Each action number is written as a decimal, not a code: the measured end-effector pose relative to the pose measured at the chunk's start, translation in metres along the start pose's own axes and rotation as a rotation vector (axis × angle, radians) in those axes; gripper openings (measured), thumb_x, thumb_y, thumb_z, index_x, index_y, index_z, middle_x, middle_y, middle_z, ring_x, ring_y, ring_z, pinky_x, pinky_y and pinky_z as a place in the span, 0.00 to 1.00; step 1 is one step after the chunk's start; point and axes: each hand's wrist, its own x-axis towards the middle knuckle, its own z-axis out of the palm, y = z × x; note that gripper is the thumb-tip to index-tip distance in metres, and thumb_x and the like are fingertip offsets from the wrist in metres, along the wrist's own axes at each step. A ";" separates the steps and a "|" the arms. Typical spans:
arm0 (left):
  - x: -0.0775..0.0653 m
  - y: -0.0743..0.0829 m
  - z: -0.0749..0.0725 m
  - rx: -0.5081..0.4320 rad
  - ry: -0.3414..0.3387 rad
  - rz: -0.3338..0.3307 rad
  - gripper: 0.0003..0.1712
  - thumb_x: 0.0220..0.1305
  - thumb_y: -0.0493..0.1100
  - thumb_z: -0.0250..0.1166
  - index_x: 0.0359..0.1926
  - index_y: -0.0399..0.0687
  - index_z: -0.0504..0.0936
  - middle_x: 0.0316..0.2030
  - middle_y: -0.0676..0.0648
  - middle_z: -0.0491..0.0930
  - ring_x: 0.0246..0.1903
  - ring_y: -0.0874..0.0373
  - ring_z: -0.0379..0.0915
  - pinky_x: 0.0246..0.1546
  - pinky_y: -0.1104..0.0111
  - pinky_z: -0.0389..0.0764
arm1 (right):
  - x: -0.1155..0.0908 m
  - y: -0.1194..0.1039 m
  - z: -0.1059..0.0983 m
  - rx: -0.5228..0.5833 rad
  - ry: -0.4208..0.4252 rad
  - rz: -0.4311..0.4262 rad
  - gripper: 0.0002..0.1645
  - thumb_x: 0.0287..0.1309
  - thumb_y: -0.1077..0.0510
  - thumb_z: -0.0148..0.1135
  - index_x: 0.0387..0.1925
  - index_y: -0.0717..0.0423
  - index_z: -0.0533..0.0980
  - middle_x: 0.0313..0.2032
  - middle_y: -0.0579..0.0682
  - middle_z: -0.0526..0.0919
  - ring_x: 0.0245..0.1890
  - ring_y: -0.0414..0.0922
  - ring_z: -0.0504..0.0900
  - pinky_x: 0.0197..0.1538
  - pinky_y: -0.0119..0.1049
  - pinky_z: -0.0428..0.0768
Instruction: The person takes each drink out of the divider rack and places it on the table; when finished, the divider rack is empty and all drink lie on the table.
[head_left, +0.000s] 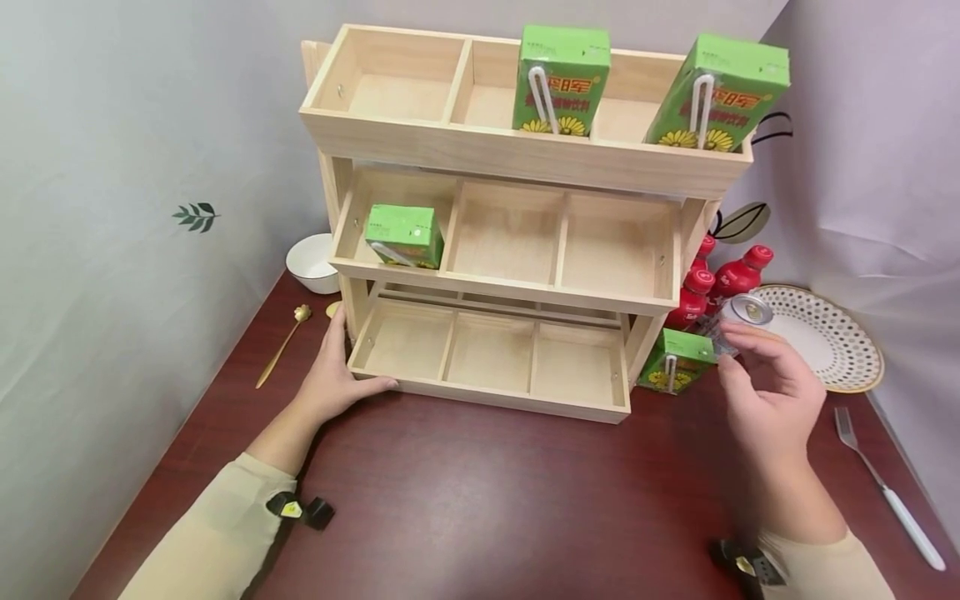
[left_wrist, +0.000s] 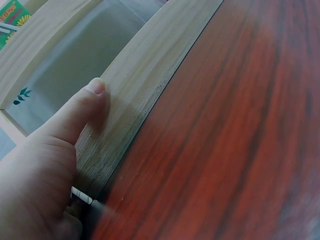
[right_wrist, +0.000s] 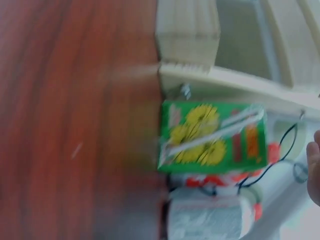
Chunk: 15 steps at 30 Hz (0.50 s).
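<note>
A three-tier wooden shelf with divided trays stands on the table. My left hand grips its lowest tray at the left front corner, the thumb lying along the front board. Over the table at the right, my right hand holds nothing, its fingers loosely bent. Nearest to it are a green drink carton with a straw, upright beside the shelf, and a silver can. Two more green cartons stand in the top tray, a middle carton and a right carton. Another carton sits in the middle tier's left compartment.
Behind the can stand red-capped bottles. At the right are a dotted plate and a white-handled fork. Left of the shelf are a white bowl and a gold spoon. Walls close in on both sides.
</note>
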 end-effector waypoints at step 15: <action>0.000 0.002 0.000 -0.015 0.002 0.004 0.76 0.28 0.39 0.86 0.75 0.44 0.46 0.66 0.37 0.57 0.64 0.45 0.56 0.61 0.60 0.57 | 0.024 -0.021 0.077 -0.064 -0.292 -0.196 0.12 0.44 0.74 0.66 0.31 0.83 0.76 0.38 0.72 0.81 0.45 0.58 0.80 0.52 0.38 0.76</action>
